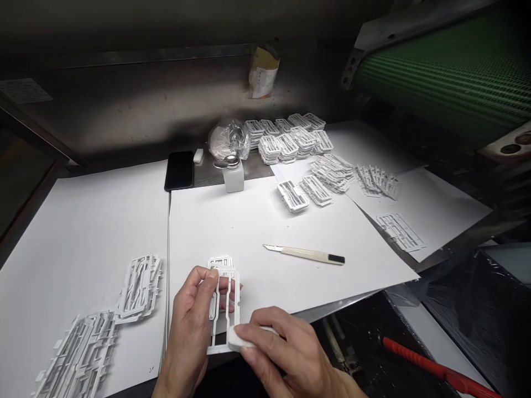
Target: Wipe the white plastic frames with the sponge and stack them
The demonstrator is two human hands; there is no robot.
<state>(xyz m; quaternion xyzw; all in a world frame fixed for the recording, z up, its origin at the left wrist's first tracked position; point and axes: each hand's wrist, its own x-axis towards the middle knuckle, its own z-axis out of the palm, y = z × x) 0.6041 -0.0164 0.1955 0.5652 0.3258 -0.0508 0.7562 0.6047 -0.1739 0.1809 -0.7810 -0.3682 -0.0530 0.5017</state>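
My left hand (193, 318) grips a thin white plastic frame (227, 309) by its upper left edge, holding it raised and tilted above the table's front edge. Between the thumb and fingers of my right hand (290, 348) is a white eraser-like block (236, 338), pressed against the frame's lower right corner. Behind the held frame, another white frame (220, 261) lies partly hidden on the paper. A craft knife (305, 254) rests beyond my right hand, blade pointing left.
White paper sheets (224, 221) cover the table. Stacked frames (292, 196) stand at the back right, with more piles (139, 284) at the left. A pump bottle (234, 177), a phone (179, 170) and a plastic bag (229, 139) sit behind. A green conveyor belt (452, 72) overhangs the right.
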